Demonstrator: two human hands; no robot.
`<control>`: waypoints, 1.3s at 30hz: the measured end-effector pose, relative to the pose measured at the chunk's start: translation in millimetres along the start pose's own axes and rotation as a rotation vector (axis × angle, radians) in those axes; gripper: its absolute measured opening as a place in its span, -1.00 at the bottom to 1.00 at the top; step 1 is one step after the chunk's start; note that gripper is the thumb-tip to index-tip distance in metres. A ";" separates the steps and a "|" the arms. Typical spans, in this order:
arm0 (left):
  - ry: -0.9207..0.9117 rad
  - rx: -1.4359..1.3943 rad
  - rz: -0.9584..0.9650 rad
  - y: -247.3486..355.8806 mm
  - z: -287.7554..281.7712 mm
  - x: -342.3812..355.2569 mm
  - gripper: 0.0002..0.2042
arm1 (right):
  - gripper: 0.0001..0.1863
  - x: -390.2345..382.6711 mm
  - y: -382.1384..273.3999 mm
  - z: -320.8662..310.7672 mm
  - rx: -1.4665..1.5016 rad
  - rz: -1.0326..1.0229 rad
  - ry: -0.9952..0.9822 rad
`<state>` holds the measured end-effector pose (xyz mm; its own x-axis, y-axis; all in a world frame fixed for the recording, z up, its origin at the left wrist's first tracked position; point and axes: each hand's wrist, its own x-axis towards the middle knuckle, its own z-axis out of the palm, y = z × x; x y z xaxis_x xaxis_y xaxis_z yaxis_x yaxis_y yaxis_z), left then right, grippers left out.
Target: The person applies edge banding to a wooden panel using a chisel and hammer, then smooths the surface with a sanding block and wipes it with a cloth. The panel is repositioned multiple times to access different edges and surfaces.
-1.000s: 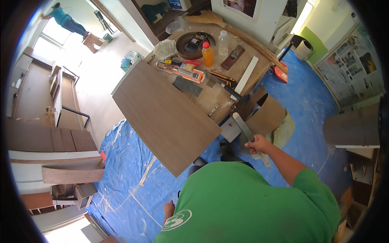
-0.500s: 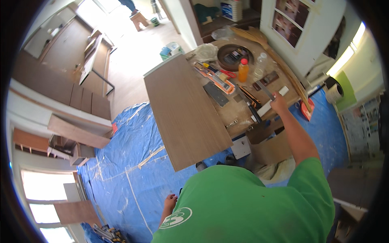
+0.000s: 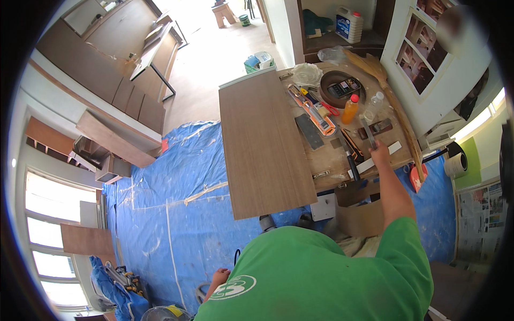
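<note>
- The blue sheet [image 3: 187, 241] spreads widest, covering the floor on the person's left and showing again beyond the bench at right.
- The wooden bench [image 3: 325, 160] lies ahead, carrying tools, bottles and loose pieces.
- The brown wood panel [image 3: 267, 144] covers the bench's left side and overhangs it, its long axis running away from the person.
- The broom [image 3: 391, 98] lies along the bench's right edge, bristles at the far end.
- The white strip [image 3: 393, 148] lies slantwise near the right forearm.
- The brown round dish [image 3: 325, 88] sits farther back, a phone inside it.
- The right grip [image 3: 380, 154] is closed around the near end of the flat grey bar, above the bench's right part.
- The left grip [image 3: 220, 276] hangs low beside the green shirt, fingers curled; whether it holds anything cannot be told.
- The dark hand plane [image 3: 384, 125] lies behind the bar, which crosses it in view; contact cannot be judged.
- The flat grey bar [image 3: 369, 131] points away from the person, its long axis leaning slightly left toward the far end.
- The orange bottle [image 3: 350, 111] stands upright, left of the bar's far end.
</note>
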<state>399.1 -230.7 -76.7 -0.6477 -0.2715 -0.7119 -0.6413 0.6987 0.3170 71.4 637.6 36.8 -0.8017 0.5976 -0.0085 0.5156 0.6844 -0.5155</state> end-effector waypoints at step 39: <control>0.216 -0.291 0.322 213.0 -78.5 103.6 -0.56 | -0.66 -228.1 -126.9 84.6 0.840 0.595 -0.664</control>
<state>163.1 -162.0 -33.8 -0.8832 -0.2245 -0.4118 -0.4624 0.5638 0.6843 163.3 379.0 31.7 -0.6324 0.2284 -0.7402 0.6960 -0.2520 -0.6724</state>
